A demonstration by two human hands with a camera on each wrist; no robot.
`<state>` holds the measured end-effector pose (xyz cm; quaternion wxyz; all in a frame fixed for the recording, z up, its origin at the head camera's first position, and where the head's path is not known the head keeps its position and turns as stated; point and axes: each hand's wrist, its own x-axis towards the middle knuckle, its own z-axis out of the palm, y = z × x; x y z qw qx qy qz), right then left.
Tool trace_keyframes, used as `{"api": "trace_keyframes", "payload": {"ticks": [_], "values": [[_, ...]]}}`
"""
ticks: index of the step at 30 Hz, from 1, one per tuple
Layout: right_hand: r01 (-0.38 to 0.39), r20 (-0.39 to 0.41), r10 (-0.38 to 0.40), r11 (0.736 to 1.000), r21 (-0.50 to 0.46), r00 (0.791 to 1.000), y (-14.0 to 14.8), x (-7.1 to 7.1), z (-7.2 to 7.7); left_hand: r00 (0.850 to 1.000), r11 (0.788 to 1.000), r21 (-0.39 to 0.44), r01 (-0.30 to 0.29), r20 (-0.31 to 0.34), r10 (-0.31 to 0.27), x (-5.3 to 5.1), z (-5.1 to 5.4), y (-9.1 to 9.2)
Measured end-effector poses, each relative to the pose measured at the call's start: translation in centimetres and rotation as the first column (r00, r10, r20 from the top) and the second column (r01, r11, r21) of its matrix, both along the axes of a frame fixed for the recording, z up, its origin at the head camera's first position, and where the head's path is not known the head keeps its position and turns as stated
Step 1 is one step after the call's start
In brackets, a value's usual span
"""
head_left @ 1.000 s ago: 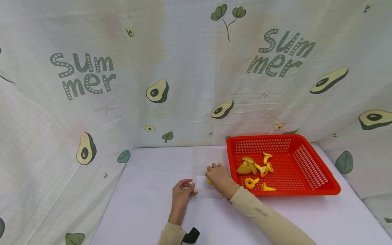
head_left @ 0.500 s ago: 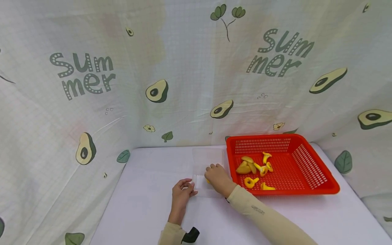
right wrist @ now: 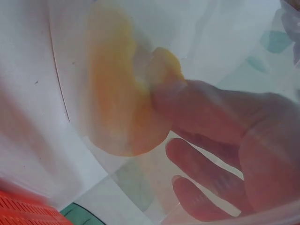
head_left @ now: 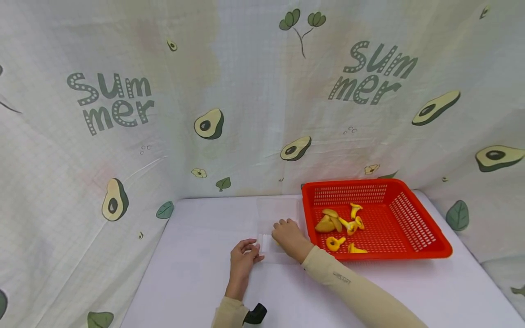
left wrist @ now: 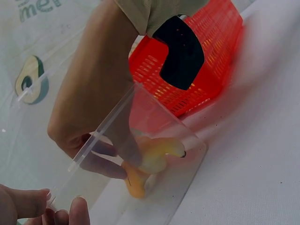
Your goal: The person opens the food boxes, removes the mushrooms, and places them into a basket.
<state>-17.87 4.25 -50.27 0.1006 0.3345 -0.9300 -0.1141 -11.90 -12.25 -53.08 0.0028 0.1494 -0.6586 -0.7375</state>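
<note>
A clear plastic box [head_left: 268, 256] lies on the table with its lid [head_left: 277, 208] folded back. My left hand [head_left: 243, 260] pinches the box's left rim between thumb and fingers. Reaching inside from above, my right hand [head_left: 290, 237] holds a yellow chanterelle mushroom [right wrist: 112, 108] by the fingertips. In the left wrist view the yellow mushroom [left wrist: 157, 154] shows through the clear wall, low in the box. A second yellow-orange piece [left wrist: 136, 182] is beside it; whether they are separate is unclear. In the head view the right hand hides nearly all of this.
Right of the box stands a red plastic basket [head_left: 426, 228] with several yellow mushrooms [head_left: 335, 243] and a cluster of brownish ones [head_left: 325, 224]. White cloth covers the table [head_left: 197, 264]. A printed curtain [head_left: 246, 91] hangs behind it.
My right hand has shifted slightly left inside the box, covering more of the yellow mushroom. My left hand stays at the rim. The head view has drifted a little.
</note>
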Motion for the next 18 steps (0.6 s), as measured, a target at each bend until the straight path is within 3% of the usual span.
{"api": "trace_keyframes", "payload": {"ticks": [9,18], "values": [[-0.025,-0.035,0.026,0.999,0.028,0.999,-0.14,-0.34,-0.38,1.000,1.000,0.003,-0.002,-0.006,0.002,-0.06,-0.08,-0.21],[-0.036,0.025,0.036,0.999,-0.011,0.999,0.06,-0.23,-0.02,1.000,1.000,0.014,0.003,-0.010,-0.003,-0.02,-0.08,-0.19]]}}
